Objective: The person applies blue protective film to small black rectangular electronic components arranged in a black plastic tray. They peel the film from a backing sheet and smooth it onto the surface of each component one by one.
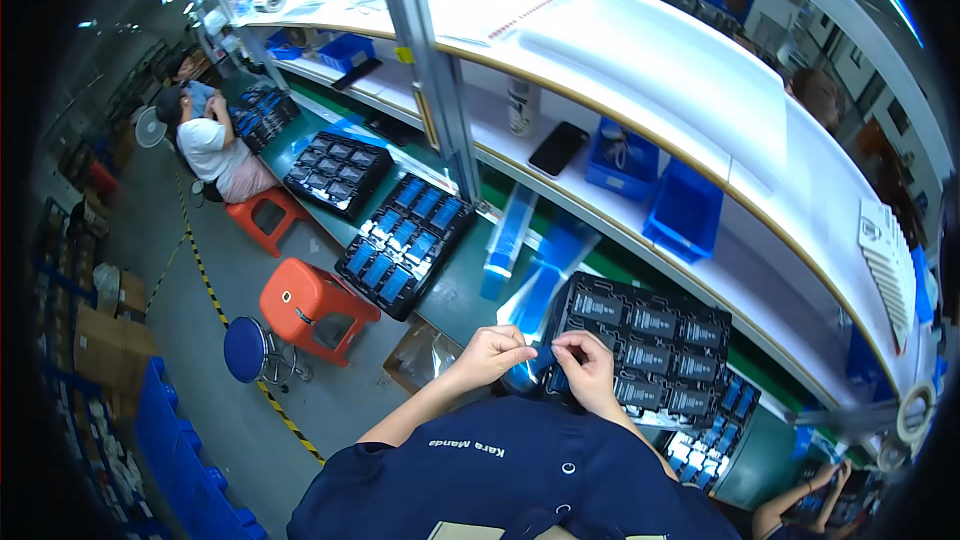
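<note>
My left hand (494, 354) and my right hand (586, 364) are close together in front of my chest, each in a pinch. Between the fingertips is a small dark piece with a blue sheen (542, 354); its exact kind is too small to tell. Right beside my right hand lies a black tray (735, 315) with rows of flat black battery packs (648, 356) bearing pale print. Just beyond my hands, strips of blue film (545, 275) lie on the green bench (455, 285).
Left along the bench are a black tray of blue-topped packs (405, 245) and another black tray (340, 172). The shelf holds a phone (558, 149) and blue bins (684, 208). Orange stools (310, 302) and a round blue stool (245, 348) stand left. Co-workers sit at both sides.
</note>
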`<action>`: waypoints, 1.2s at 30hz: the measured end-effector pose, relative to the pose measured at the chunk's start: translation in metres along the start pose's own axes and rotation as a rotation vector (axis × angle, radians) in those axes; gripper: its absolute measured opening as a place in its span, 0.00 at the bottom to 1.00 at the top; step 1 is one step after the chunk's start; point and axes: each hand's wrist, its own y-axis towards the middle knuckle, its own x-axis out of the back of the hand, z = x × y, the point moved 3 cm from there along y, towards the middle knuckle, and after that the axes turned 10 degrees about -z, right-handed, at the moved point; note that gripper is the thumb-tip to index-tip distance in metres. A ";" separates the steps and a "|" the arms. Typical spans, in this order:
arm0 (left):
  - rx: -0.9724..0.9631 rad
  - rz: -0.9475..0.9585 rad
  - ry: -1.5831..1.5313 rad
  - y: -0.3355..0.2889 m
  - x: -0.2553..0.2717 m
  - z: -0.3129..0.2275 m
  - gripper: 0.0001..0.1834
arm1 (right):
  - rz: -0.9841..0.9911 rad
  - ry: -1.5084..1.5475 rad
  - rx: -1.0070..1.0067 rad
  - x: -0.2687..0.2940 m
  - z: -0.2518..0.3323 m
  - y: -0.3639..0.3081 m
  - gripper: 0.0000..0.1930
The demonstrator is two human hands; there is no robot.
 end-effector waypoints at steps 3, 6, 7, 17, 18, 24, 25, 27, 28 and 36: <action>0.071 0.057 -0.126 -0.006 0.014 0.011 0.22 | -0.012 0.065 -0.072 0.000 -0.019 -0.001 0.04; 0.258 0.144 -0.044 -0.023 0.041 0.041 0.25 | 0.017 0.011 -0.065 0.000 -0.028 -0.002 0.03; 0.336 0.166 0.007 -0.030 0.053 0.059 0.26 | 0.005 0.012 -0.058 0.001 -0.030 -0.003 0.03; 0.902 -0.782 0.234 -0.176 0.176 0.288 0.07 | 0.010 0.096 -0.160 -0.003 -0.043 -0.007 0.04; 0.938 -0.914 0.100 -0.182 0.179 0.300 0.07 | 0.007 0.065 -0.126 -0.002 -0.042 -0.007 0.03; 1.033 -1.388 -0.609 -0.210 0.188 0.319 0.09 | -0.016 -0.077 -0.039 -0.005 -0.029 -0.005 0.03; 1.040 -1.427 -0.629 -0.211 0.189 0.325 0.09 | -0.021 -0.092 -0.037 -0.005 -0.033 -0.005 0.03; 1.052 -1.512 -0.668 -0.209 0.185 0.334 0.09 | -0.042 -0.101 -0.033 -0.002 -0.038 -0.007 0.04; 1.055 -1.548 -0.693 -0.208 0.184 0.341 0.10 | -0.048 -0.118 -0.020 -0.001 -0.039 -0.008 0.04; 0.948 -1.647 -0.744 -0.231 0.185 0.427 0.11 | -0.080 -0.230 -0.019 0.001 -0.040 -0.008 0.05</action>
